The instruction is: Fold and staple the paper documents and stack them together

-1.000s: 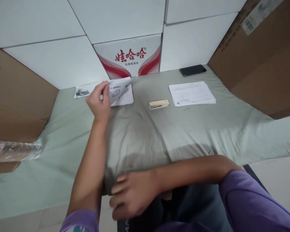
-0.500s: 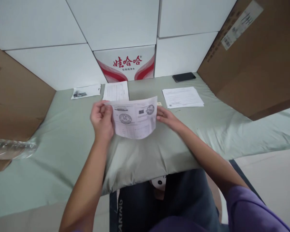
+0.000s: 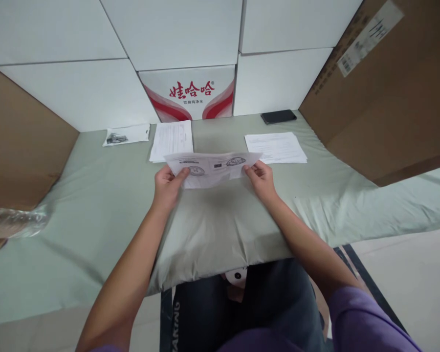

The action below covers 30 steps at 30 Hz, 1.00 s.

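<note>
A printed sheet of paper (image 3: 213, 168) with round stamps hangs low over the green-covered table (image 3: 106, 195), nearly flat. My left hand (image 3: 167, 184) pinches its left edge and my right hand (image 3: 260, 177) pinches its right edge. Behind the sheet lies a paper stack (image 3: 172, 140) at the left and another paper stack (image 3: 276, 146) at the right. The beige stapler seen earlier is hidden behind the held sheet.
A black phone (image 3: 278, 116) lies at the back right. A small plastic bag (image 3: 125, 135) with dark parts sits at the back left. White boxes and one red-printed box (image 3: 190, 93) form the back wall. Brown cardboard (image 3: 385, 88) flanks both sides. A clear plastic bottle (image 3: 12, 221) lies far left.
My left hand lifted a sheet from the left stack and brought it to the middle. My right hand rose from the near table edge and took the sheet's right side, and the sheet tilted flatter.
</note>
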Each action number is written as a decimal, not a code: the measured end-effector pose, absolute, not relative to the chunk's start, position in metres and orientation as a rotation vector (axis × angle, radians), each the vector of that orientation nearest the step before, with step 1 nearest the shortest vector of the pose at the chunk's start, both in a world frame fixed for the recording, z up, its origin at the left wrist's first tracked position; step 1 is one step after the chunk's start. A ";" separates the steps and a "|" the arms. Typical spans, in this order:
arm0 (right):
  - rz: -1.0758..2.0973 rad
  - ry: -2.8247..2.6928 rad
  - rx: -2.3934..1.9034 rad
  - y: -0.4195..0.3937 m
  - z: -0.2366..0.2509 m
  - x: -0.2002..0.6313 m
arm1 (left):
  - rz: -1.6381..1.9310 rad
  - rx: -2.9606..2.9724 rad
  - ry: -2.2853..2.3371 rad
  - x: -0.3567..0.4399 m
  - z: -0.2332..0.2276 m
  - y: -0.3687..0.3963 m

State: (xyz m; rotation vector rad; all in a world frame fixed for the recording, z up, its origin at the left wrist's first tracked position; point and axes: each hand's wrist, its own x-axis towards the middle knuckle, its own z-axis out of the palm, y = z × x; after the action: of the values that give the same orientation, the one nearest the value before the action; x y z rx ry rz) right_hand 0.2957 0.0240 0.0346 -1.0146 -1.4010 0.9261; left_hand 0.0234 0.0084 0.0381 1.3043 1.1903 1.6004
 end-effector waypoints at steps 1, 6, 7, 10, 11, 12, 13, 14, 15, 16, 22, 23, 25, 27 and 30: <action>0.931 -1.421 -1.002 0.024 0.035 0.296 | 1.618 1.283 1.209 0.023 0.035 0.010; 0.938 -1.442 -1.002 0.026 0.034 0.296 | 1.618 1.214 1.112 0.016 0.023 0.022; 0.949 -1.446 -1.005 0.026 0.033 0.296 | 1.553 1.209 1.089 0.013 0.020 0.023; 1.031 -1.482 -0.973 0.028 0.027 0.296 | 1.401 1.190 1.079 0.008 0.014 0.027; 1.052 -1.492 -0.964 0.029 0.025 0.296 | 1.394 1.185 1.083 0.007 0.012 0.027; 1.063 -1.499 -0.961 0.029 0.024 0.297 | 1.399 1.185 1.089 0.006 0.011 0.027; 1.064 -1.508 -0.962 0.029 0.022 0.297 | 1.390 1.193 1.103 0.006 0.010 0.027; 1.061 -1.524 -0.968 0.029 0.021 0.298 | 1.358 1.215 1.126 0.005 0.009 0.028; 1.050 -1.550 -0.984 0.029 0.020 0.299 | 1.313 1.246 1.159 0.004 0.008 0.028; 1.031 -1.584 -1.011 0.029 0.020 0.300 | 1.264 1.281 1.194 0.003 0.007 0.028; 0.875 -1.720 -1.171 0.031 0.018 0.306 | 1.206 1.337 1.257 0.001 0.002 0.028; 0.862 -1.744 -1.195 0.031 0.017 0.307 | 1.185 1.344 1.258 0.001 0.002 0.028; 0.842 -1.780 -1.234 0.031 0.016 0.309 | 1.151 1.364 1.268 0.001 0.003 0.028; 0.829 -1.784 -1.238 0.031 0.015 0.310 | 1.157 1.387 1.285 0.001 0.005 0.028; 0.817 -1.784 -1.219 0.032 0.015 0.311 | 1.160 1.454 1.296 0.000 0.006 0.028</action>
State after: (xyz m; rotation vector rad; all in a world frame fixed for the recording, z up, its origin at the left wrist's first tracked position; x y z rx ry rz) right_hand 0.3110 0.0315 0.0148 -1.2190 -1.7845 0.8165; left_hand 0.0000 0.0280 0.0063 1.4536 1.2963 1.1595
